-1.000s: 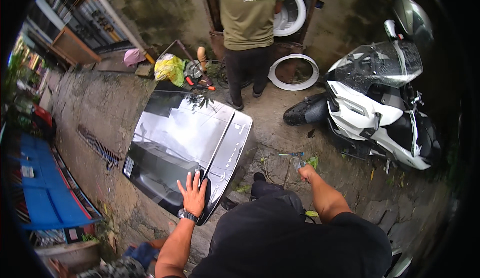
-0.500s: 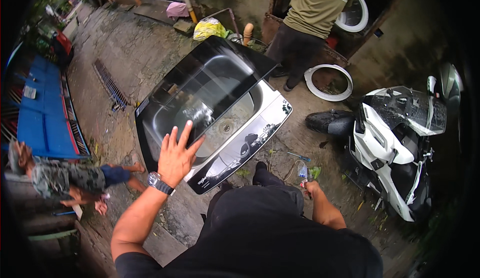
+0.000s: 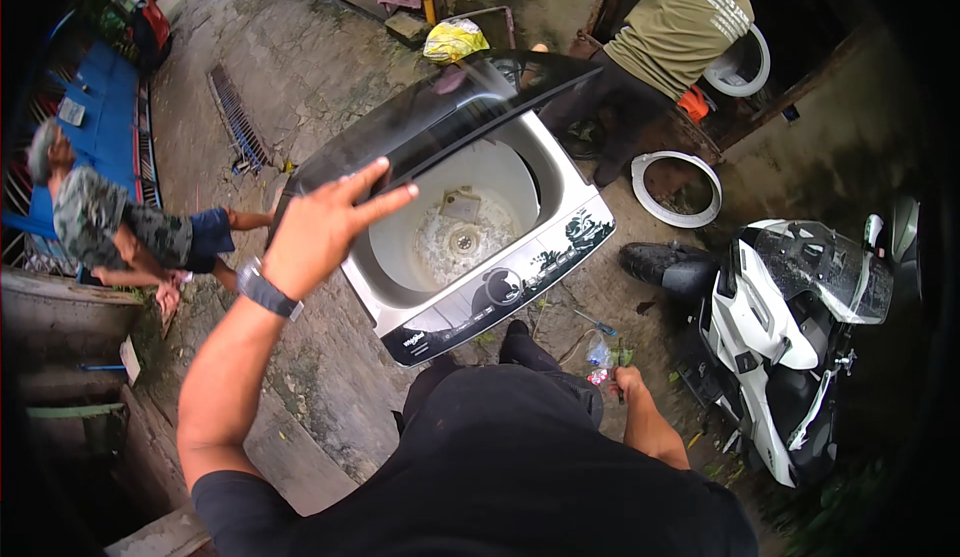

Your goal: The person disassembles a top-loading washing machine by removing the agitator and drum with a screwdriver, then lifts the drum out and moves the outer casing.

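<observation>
A top-load washing machine (image 3: 500,292) with a glossy black control panel stands in front of me. Its dark see-through lid (image 3: 400,142) is tilted up. Below it, the pale tub (image 3: 400,237) shows residue around the bottom and a small flat piece inside. My left hand (image 3: 325,222), a watch on its wrist, is at the lid's front edge with its fingers spread. Low at my side, my right hand (image 3: 630,382) is closed; what it holds is too small to make out. Beside it are a clear plastic packet (image 3: 598,355) and a small red-and-white item (image 3: 597,377).
A screwdriver (image 3: 596,324) lies on the cracked ground. Right of the machine are a white ring (image 3: 640,192) and a parked white motorcycle (image 3: 765,307). A person in an olive shirt (image 3: 680,32) bends at a doorway; another in camouflage (image 3: 95,212) is at left.
The lid has risen, exposing more of the tub. My left hand has moved up and left with it. My right hand stays low, and the person in the olive shirt has shifted in view.
</observation>
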### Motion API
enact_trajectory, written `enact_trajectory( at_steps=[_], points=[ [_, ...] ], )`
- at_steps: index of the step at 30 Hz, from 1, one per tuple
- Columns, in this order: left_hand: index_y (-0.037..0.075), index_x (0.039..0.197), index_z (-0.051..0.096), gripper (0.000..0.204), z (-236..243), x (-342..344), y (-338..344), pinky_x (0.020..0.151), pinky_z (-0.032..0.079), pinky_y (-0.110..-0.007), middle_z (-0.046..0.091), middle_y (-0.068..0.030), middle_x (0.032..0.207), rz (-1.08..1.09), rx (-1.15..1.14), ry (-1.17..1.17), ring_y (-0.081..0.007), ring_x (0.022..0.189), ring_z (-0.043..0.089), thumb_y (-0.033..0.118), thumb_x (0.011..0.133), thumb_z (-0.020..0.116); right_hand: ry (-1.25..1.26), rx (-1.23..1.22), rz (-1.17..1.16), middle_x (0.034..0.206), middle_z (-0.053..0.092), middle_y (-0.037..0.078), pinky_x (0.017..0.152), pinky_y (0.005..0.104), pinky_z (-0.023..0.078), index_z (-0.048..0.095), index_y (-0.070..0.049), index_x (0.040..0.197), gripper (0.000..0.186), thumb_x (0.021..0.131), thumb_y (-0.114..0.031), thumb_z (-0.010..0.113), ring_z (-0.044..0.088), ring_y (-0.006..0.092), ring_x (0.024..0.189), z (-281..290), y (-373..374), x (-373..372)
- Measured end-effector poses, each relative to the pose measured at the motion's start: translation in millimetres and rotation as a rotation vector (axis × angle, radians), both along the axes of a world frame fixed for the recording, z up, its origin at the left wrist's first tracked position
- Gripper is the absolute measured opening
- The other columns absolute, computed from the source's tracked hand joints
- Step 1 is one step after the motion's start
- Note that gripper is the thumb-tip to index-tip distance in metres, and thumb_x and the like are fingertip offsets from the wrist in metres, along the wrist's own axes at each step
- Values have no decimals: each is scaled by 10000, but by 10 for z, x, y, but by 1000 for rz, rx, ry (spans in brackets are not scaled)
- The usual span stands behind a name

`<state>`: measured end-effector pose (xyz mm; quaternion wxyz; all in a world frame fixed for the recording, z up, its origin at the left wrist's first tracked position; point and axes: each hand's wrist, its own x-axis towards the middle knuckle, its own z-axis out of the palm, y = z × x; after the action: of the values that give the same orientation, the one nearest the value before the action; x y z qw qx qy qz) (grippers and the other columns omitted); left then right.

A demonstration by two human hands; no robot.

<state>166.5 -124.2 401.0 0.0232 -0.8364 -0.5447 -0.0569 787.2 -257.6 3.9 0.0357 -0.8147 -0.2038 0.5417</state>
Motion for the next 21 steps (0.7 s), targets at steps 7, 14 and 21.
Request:
enact_trajectory(
  at_steps=[7, 14, 21],
  points=[
    [305, 1427, 574, 792, 619, -478, 380, 950, 580, -410, 570, -131, 1453, -50, -85, -185, -388, 1169, 645, -134, 769, 607, -47, 38, 44, 825, 629, 163, 415, 383, 474, 631, 44, 936, 169, 834, -92, 618, 628, 272, 564, 67, 107, 25],
    [238, 1473, 525, 758, 920, -1019, 807, 1123, 446, -437, 563, -159, 1434, -130, -75, -181, -390, 1303, 543, -139, 816, 527, -84, 89, 23, 806, 611, 179, 400, 378, 462, 569, 41, 1083, 279, 831, -65, 623, 618, 259, 562, 231, 203, -155],
    [460, 1559, 306, 779, 863, -1565, 1146, 884, 579, -477, 628, -111, 1291, 93, 211, 39, -383, 1032, 678, 40, 957, 567, -39, 94, 36, 841, 616, 167, 439, 385, 480, 547, 21, 1122, 318, 826, -64, 626, 614, 262, 578, 279, 5, -422]
  ],
)
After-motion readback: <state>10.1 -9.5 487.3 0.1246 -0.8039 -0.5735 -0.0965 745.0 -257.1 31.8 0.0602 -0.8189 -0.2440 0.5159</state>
